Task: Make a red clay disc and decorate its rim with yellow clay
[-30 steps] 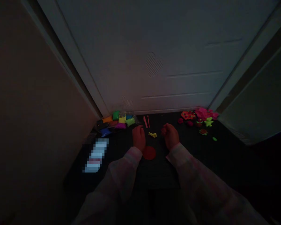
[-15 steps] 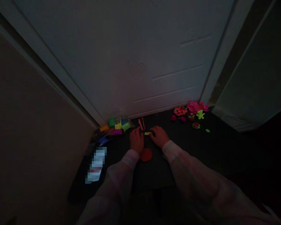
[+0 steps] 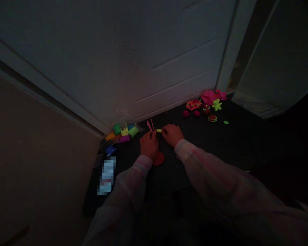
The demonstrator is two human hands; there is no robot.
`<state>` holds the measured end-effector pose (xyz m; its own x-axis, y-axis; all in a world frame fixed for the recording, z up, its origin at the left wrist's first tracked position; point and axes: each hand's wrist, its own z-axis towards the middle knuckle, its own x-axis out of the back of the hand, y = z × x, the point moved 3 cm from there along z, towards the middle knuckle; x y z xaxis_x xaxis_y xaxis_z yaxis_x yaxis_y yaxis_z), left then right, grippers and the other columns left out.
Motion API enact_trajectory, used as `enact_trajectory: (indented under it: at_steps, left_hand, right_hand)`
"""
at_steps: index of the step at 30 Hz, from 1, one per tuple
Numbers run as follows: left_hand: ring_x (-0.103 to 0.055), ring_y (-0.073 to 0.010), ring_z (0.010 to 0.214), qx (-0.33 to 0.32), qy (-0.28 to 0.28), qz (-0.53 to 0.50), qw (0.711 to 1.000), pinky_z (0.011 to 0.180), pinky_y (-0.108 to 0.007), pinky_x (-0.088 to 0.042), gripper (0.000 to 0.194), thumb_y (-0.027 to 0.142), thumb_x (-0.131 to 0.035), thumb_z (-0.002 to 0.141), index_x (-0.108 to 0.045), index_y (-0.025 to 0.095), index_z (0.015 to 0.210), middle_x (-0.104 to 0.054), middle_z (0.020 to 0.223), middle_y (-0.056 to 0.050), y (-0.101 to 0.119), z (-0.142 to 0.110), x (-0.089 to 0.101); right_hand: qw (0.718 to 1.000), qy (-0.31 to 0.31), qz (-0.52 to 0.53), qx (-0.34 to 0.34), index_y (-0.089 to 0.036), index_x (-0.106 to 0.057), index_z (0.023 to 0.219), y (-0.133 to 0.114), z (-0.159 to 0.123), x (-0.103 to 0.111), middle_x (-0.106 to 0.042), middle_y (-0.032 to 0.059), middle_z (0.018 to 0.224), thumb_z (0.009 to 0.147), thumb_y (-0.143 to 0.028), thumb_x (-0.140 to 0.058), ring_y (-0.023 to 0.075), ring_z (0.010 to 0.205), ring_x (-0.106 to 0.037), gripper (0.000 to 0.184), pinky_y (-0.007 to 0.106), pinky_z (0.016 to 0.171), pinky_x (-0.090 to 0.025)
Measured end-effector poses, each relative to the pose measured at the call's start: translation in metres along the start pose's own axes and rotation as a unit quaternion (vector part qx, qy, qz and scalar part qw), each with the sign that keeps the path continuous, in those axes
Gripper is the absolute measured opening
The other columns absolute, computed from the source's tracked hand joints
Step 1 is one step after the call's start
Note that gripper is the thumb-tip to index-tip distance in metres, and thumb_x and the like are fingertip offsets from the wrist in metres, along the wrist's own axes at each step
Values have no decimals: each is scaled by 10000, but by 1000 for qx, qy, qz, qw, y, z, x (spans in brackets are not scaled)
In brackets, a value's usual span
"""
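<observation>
In the dim head view, a small yellow piece of modelling clay (image 3: 159, 130) lies between my two hands. My right hand (image 3: 172, 134) is closed, its thumb and fingertips pinching the right end of it. My left hand (image 3: 149, 146) has its fingers bent, the thumb and index fingertip at the left end. Under the left wrist, partly covered, a flat red clay disc (image 3: 159, 159) rests on the black table (image 3: 169, 176). Two thin pink modelling tools (image 3: 150, 126) lie just beyond the left fingertips.
Several coloured clay packets (image 3: 124, 130) are heaped at the back left, near a blurred pale object (image 3: 106, 176). At the back right stand small clay figures, including a yellow-green bear (image 3: 217, 104) and pink flowers (image 3: 208, 97). A white door panel (image 3: 97, 75) borders the far edge.
The view has tilted and shifted, so the table things sit higher in it. Both hands stay at the yellow clay; my left hand lies slightly nearer the pink tools.
</observation>
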<state>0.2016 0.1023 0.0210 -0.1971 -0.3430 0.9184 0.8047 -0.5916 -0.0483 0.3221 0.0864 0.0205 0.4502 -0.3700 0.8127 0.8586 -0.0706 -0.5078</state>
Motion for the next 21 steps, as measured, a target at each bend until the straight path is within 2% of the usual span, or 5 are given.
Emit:
enact_trajectory:
  at_steps: [3, 7, 13, 19, 21]
  left_hand:
    - [-424, -226, 956, 65, 10, -61, 996, 788, -369, -340, 399, 270, -376, 761, -380, 180, 1149, -470, 1054, -108, -14, 5, -2]
    - [-456, -198, 898, 164, 30, -118, 979, 772, -335, -364, 389, 219, -306, 783, -369, 61, 1133, -505, 961, -141, -31, 7, -1]
    - [-393, -234, 988, -13, -16, -17, 1000, 810, -378, -307, 413, 233, -343, 777, -340, 176, 1186, -434, 1124, -112, 4, -7, 6]
    - [-373, -247, 1012, -68, -62, 10, 996, 806, -407, -285, 469, 193, -345, 774, -252, 254, 1230, -398, 1181, -88, 19, -10, 2]
    - [-386, -241, 1000, -40, -65, -27, 997, 804, -401, -295, 431, 197, -355, 771, -309, 243, 1197, -423, 1152, -87, 15, -8, 0]
  right_hand:
    - [999, 29, 9, -16, -185, -559, 810, 1, 2, 4, -577, 53, 849, 758, -274, -388, 197, 823, -480, 199, 314, 688, -319]
    - [997, 59, 34, -32, -188, -554, 825, 4, 5, 7, -579, 40, 841, 754, -286, -400, 178, 808, -489, 196, 292, 686, -335]
    - [994, 72, 71, -47, -182, -554, 819, 11, 9, 3, -579, 44, 844, 744, -289, -412, 182, 821, -492, 194, 299, 706, -348]
    - [986, 124, 110, -23, -174, -562, 774, 15, 9, 1, -576, 55, 797, 724, -280, -438, 187, 778, -502, 171, 314, 693, -367]
    - [983, 142, 118, -23, -169, -562, 755, 17, 9, 1, -573, 58, 778, 721, -276, -441, 186, 765, -503, 166, 314, 687, -371]
